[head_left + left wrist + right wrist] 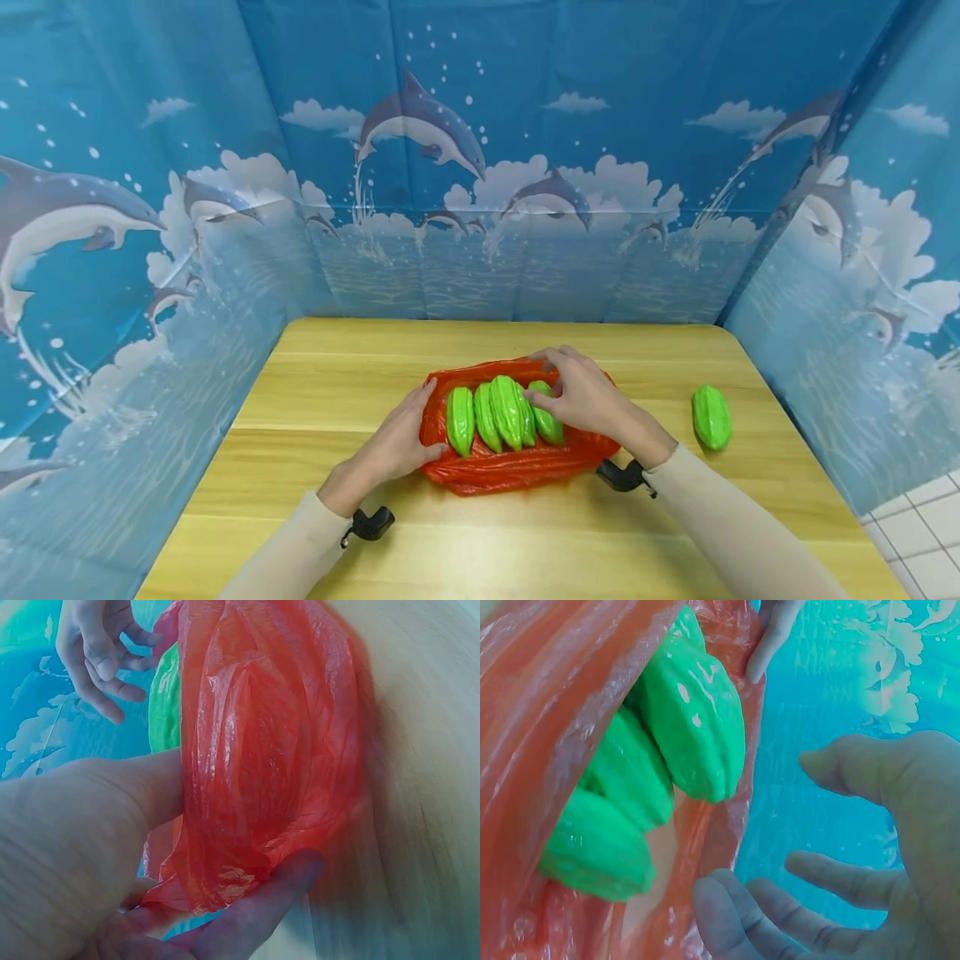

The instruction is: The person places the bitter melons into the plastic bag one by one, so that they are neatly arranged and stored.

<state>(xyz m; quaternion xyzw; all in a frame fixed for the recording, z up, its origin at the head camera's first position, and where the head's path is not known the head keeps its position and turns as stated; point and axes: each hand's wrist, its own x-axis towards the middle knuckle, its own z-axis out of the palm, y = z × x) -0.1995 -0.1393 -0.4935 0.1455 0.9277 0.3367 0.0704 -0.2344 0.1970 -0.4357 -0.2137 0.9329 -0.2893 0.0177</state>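
Observation:
A red plastic bag [487, 479] lies spread on the table with its mouth facing up. Several glossy green ridged fruits, like star fruit [506, 412], sit side by side inside it. At the bag's left end, my left hand [393, 437] pinches the rim, thumb inside and fingers outside, as the left wrist view shows. My right hand [592, 400] hovers over the bag's right end beside the rightmost fruit. Its fingers are spread and loosely bent, with nothing between them in the right wrist view.
One more green ridged fruit [711, 418] lies apart on the wooden table [300, 392], to the right of the bag. Blue dolphin-print sheeting [495, 267] stands around the table's back and sides. White tiles [918, 525] show at the lower right.

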